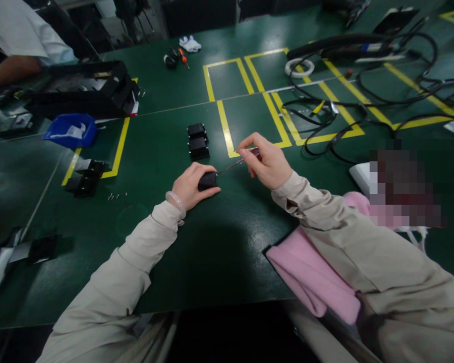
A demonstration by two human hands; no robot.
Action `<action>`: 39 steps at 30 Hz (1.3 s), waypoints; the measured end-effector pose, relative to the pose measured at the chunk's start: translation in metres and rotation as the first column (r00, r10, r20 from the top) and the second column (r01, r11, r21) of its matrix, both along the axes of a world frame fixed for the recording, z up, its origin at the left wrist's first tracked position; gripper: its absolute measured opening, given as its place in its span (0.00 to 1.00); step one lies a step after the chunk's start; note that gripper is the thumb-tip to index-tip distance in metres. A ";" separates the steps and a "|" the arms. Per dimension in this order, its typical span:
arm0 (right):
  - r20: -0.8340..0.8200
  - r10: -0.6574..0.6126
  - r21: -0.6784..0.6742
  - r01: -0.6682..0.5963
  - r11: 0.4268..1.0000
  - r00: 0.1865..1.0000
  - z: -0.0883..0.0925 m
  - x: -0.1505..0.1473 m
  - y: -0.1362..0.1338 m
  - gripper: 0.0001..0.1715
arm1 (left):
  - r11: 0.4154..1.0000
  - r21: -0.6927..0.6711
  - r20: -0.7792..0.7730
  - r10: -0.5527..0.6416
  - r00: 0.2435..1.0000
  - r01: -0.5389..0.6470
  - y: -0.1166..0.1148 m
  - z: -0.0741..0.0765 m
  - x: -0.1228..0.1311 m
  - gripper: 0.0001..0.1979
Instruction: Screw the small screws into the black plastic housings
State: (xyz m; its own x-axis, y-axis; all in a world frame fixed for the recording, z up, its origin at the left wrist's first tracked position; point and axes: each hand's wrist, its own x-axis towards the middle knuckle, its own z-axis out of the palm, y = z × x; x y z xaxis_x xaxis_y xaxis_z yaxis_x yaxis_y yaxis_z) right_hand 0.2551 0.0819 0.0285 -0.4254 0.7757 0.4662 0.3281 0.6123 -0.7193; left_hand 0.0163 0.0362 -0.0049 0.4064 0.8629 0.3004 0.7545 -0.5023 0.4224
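My left hand (191, 185) is closed around a small black block (208, 181), with its thumb along the near side and its fingers over the far side. My right hand (265, 160) grips the handle of a screwdriver (230, 166). The tool's thin shaft slants down to the left, and its tip meets the right end of the block, where a small bright screw head seems to sit. Just beyond my left hand, similar black blocks (199, 147) stand in a row with bright screws at their ends. Several loose screws (113, 196) lie on the green table to the left.
A blue bin (71, 130) and more black blocks (83, 177) are at the left, near a black case (87, 88) and another person's arm (13, 70). Coiled black cables (336, 106) spread at the right. Pink cloth (310, 275) lies beneath my right forearm.
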 end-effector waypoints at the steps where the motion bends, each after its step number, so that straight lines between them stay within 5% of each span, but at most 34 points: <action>1: 0.000 0.000 0.001 0.000 1.000 1.000 0.000 0.000 0.000 0.11 | 1.000 0.001 0.001 -0.002 1.000 0.002 0.000 0.000 0.000 0.20; 39: -0.029 0.018 0.024 -0.017 1.000 0.999 -0.001 0.000 0.002 0.10 | 1.000 0.008 -0.006 -0.016 1.000 0.016 0.000 0.000 -0.002 0.21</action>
State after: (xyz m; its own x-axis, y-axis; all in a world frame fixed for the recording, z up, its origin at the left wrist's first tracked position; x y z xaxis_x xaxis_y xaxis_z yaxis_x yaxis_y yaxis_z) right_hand 0.2550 0.0834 0.0270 -0.4246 0.7568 0.4970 0.2962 0.6348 -0.7136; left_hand 0.0147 0.0365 -0.0054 0.4219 0.8539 0.3046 0.7488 -0.5176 0.4139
